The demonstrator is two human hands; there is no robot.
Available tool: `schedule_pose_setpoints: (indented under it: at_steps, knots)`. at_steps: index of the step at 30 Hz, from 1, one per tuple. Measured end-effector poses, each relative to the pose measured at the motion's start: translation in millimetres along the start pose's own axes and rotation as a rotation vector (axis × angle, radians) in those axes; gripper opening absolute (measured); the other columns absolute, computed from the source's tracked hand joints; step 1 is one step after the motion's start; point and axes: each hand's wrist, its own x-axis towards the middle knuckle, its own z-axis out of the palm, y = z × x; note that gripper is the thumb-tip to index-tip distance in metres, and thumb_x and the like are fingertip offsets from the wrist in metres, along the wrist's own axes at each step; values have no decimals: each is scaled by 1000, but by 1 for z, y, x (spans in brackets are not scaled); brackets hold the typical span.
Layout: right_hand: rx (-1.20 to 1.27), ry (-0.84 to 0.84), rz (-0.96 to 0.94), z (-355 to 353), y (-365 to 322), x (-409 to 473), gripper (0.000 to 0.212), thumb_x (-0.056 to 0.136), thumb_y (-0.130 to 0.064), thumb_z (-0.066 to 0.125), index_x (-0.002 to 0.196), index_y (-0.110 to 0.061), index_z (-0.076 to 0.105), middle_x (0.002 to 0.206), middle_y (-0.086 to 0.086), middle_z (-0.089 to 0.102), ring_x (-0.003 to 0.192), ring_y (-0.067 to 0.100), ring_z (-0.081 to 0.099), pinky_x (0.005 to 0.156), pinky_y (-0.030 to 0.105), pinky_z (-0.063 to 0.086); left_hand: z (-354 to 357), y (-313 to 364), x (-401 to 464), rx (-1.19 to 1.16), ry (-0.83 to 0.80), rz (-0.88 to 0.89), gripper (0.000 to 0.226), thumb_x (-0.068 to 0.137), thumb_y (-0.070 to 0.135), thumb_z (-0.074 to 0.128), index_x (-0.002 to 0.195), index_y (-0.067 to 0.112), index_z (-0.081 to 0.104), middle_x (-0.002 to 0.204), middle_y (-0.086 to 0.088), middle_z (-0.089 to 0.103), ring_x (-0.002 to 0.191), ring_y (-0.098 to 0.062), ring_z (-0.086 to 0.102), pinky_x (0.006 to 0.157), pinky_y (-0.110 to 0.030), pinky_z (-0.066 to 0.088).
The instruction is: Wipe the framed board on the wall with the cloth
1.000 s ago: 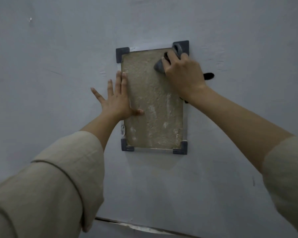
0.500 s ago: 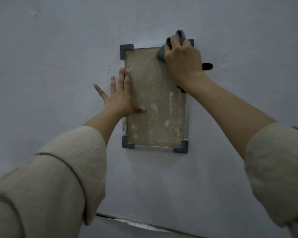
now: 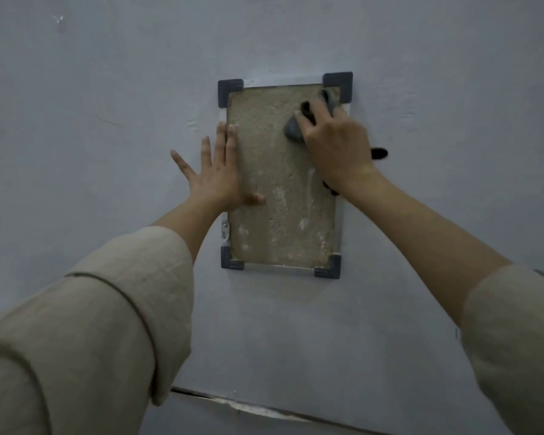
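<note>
Grey-blue painted wall [image 3: 107,152] fills the view, with a cracked seam running across its lower edge. On it hangs the framed board [image 3: 277,221], its long axis upright, dark caps on its four corners and pale smears on its rough tan face. My right hand [image 3: 336,142] presses a dark cloth [image 3: 293,130] against the board's upper right area, fingers curled round it; most of the cloth is hidden under my palm, and dark bits stick out past my wrist. My left hand [image 3: 215,180] lies flat with fingers spread across the board's left edge, thumb on its face. My sleeves are cut off by the picture's edges.
</note>
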Motion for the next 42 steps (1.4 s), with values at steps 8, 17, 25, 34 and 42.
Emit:
schedule_pose_setpoints:
  at_steps: [8, 17, 25, 34, 42]
  knots:
    - [-4, 72, -119, 8, 10, -21, 46, 83, -6, 31, 98, -13, 73, 97, 5, 69, 57, 19, 60, 42, 19, 40, 0, -3, 0, -13, 0, 15, 129, 65, 74, 58, 140, 21, -32, 150, 5, -35, 142, -25, -22, 98, -72, -15]
    - [19, 89, -91, 17, 6, -34, 24, 76, -8, 65, 96, -17, 76, 96, 5, 72, 50, 19, 60, 37, 17, 41, 0, 0, 1, 1, -8, 8, 128, 65, 73, 59, 140, 20, -32, 150, 3, -34, 142, -25, -22, 100, -72, -14]
    - [-4, 111, -105, 16, 10, -81, 46, 80, -4, 34, 99, -14, 75, 97, 5, 71, 49, 17, 57, 37, 18, 38, -1, -2, 0, 1, -16, 7, 128, 65, 73, 59, 139, 22, -33, 149, 5, -36, 141, -25, -24, 99, -72, -14]
    - [31, 157, -57, 23, -8, -50, 43, 81, -8, 37, 91, -21, 77, 96, 1, 73, 49, 15, 58, 37, 17, 38, -1, 1, -1, 2, -16, -3, 128, 67, 71, 60, 140, 20, -31, 150, 4, -34, 141, -25, -24, 99, -71, -14]
    - [4, 155, -73, 21, -2, -100, 45, 81, -1, 36, 99, -16, 76, 98, 4, 72, 50, 17, 56, 38, 18, 37, -2, 0, -1, 1, -16, 6, 128, 66, 72, 60, 140, 21, -31, 150, 5, -35, 141, -25, -25, 99, -72, -15]
